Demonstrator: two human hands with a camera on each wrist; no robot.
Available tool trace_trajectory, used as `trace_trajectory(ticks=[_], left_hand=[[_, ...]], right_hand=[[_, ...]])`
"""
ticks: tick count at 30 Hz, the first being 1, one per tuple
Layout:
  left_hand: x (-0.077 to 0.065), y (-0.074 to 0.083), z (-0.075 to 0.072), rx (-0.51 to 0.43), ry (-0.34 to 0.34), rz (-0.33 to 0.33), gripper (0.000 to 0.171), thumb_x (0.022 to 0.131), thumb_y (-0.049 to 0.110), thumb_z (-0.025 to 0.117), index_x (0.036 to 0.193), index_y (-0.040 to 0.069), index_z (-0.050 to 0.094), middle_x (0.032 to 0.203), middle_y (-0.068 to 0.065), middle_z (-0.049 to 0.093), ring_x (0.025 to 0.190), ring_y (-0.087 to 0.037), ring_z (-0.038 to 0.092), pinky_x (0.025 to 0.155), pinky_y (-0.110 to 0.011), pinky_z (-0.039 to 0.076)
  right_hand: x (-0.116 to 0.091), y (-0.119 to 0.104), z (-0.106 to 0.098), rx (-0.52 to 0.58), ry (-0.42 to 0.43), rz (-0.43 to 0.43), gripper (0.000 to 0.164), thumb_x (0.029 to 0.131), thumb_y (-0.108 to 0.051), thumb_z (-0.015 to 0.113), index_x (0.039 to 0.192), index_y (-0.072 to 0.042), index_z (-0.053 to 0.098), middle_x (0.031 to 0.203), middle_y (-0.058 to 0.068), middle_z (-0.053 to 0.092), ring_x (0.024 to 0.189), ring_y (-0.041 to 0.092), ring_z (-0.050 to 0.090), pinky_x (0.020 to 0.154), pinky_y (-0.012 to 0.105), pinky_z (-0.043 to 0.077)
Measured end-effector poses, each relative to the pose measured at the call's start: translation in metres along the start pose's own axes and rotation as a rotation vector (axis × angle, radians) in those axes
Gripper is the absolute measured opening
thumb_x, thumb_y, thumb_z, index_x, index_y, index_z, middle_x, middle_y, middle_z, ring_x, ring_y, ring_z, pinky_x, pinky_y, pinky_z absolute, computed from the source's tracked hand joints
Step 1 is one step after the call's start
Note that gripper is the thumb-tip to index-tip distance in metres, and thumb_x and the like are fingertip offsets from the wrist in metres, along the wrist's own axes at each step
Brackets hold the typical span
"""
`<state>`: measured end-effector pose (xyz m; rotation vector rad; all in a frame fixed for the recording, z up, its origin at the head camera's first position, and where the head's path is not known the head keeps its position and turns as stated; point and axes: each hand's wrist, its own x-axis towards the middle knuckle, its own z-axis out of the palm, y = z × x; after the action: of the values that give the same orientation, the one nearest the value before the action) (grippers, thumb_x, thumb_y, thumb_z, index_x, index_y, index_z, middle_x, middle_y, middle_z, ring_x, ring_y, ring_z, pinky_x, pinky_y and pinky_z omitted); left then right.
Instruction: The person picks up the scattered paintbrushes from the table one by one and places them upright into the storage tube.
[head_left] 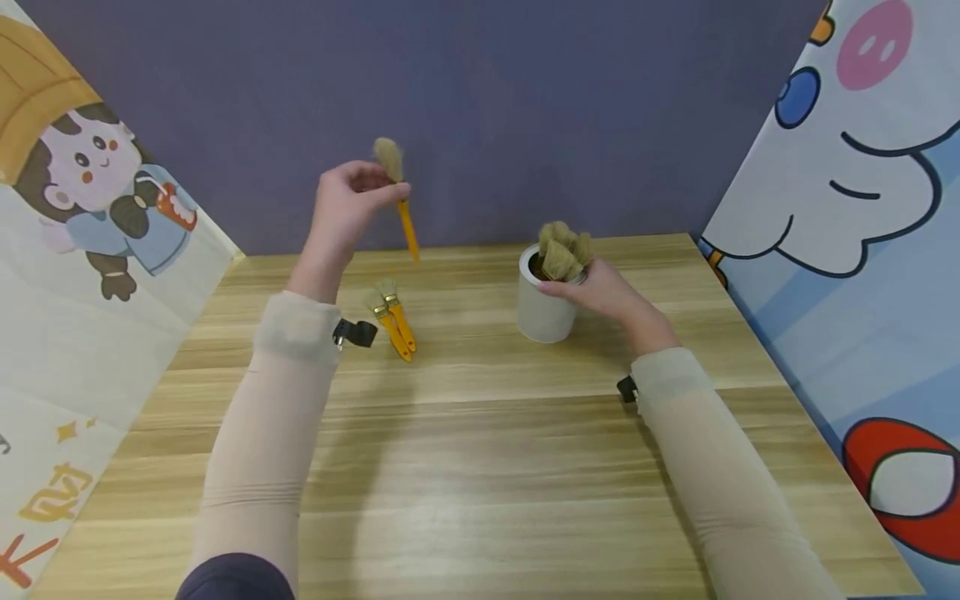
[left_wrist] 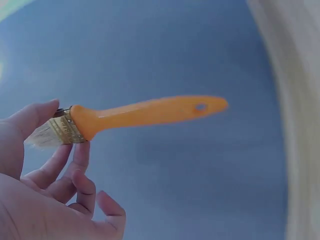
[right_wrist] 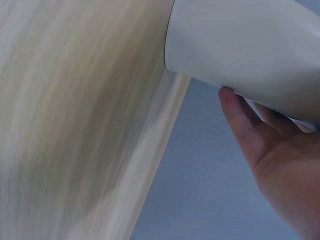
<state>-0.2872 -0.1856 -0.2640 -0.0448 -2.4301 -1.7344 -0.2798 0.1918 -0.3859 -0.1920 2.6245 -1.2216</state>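
My left hand point(head_left: 348, 200) is raised above the back of the table. It pinches a paintbrush point(left_wrist: 155, 111) by its metal band, with pale bristles up and the orange handle hanging down. Two more orange-handled paintbrushes point(head_left: 397, 325) lie side by side on the table below that hand. A white cylindrical pot point(head_left: 546, 315) stands upright to the right, and several paintbrushes point(head_left: 562, 252) stick out of it bristles up, their handles hidden inside. My right hand point(head_left: 606, 293) grips the pot near its rim, thumb on the near side; its other fingers are partly hidden.
The wood-grain table point(head_left: 480, 467) ends at a plain dark wall point(head_left: 480, 117) behind the pot. Printed cartoon panels point(head_left: 892, 300) flank the table on left and right. Each wrist wears a strap with a small black device point(head_left: 358, 333).
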Motion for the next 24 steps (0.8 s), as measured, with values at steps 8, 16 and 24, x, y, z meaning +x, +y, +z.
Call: trace_trajectory(ticks=[8, 16, 24], left_hand=[[-0.022, 0.048, 0.071, -0.125, -0.089, 0.184, 0.041, 0.087, 0.029, 0.090, 0.122, 0.017, 0.075, 0.113, 0.003, 0.076, 0.094, -0.015, 0.060, 0.089, -0.031, 0.050], [-0.027, 0.054, 0.114, -0.035, -0.150, 0.224, 0.041, 0.090, 0.035, 0.088, 0.125, 0.021, 0.073, 0.121, 0.003, 0.078, 0.101, -0.015, 0.063, 0.087, -0.031, 0.053], [-0.022, 0.036, 0.132, 0.046, -0.179, 0.191, 0.039, 0.092, 0.039, 0.085, 0.125, 0.023, 0.073, 0.121, 0.006, 0.076, 0.112, -0.012, 0.065, 0.090, -0.034, 0.054]], right_hand=[[0.000, 0.002, 0.001, 0.014, 0.003, -0.016, 0.117, 0.081, -0.078, 0.077, 0.167, -0.013, 0.032, 0.168, 0.020, 0.041, 0.155, 0.040, 0.041, 0.124, 0.062, 0.037], [-0.001, 0.003, 0.000, 0.026, -0.004, -0.026, 0.113, 0.083, -0.076, 0.077, 0.167, -0.015, 0.031, 0.169, 0.017, 0.039, 0.156, 0.039, 0.039, 0.126, 0.063, 0.034], [-0.001, 0.001, -0.001, 0.015, -0.005, -0.011, 0.116, 0.082, -0.079, 0.075, 0.167, -0.015, 0.030, 0.170, 0.017, 0.037, 0.157, 0.040, 0.037, 0.126, 0.064, 0.033]])
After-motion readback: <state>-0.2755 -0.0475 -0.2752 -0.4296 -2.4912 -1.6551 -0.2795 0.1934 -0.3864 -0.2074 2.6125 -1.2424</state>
